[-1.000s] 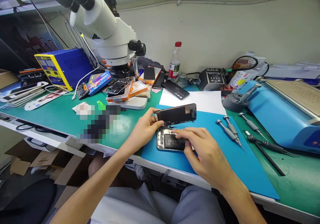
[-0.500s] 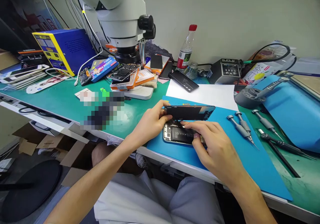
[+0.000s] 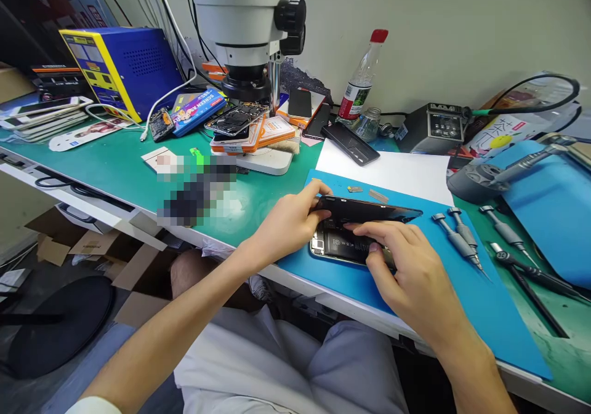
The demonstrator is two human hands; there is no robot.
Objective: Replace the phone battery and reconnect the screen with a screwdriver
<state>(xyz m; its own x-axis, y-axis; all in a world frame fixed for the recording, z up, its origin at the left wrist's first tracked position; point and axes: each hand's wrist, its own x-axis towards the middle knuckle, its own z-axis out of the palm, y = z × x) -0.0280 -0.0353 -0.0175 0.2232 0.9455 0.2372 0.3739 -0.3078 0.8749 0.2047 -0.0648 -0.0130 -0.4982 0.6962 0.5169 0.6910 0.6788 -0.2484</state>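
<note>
An opened phone body [image 3: 344, 245] lies on a blue mat with its black battery exposed. Above its far edge, a phone screen [image 3: 364, 210] is held tilted, inner side toward me. My left hand [image 3: 300, 217] is closed, pinching the screen's left end between thumb and fingers. My right hand [image 3: 406, 260] is closed around the right part of the phone body. Its index fingertip reaches into the gap below the screen, near the connectors, and its thumb rests by the near edge. What lies under that fingertip is hidden.
On the blue mat [image 3: 498, 334], several screwdrivers [image 3: 462, 245] lie to the right. Two small pieces sit behind the screen. A microscope [image 3: 244, 45] stands at the back, near a bottle [image 3: 357, 88]. A blue power unit [image 3: 133, 69] is at the left.
The screen has tipped lower over the phone body, so less of its inner side shows. Both hands keep their holds. My view has shifted slightly, moving the scene right in the picture.
</note>
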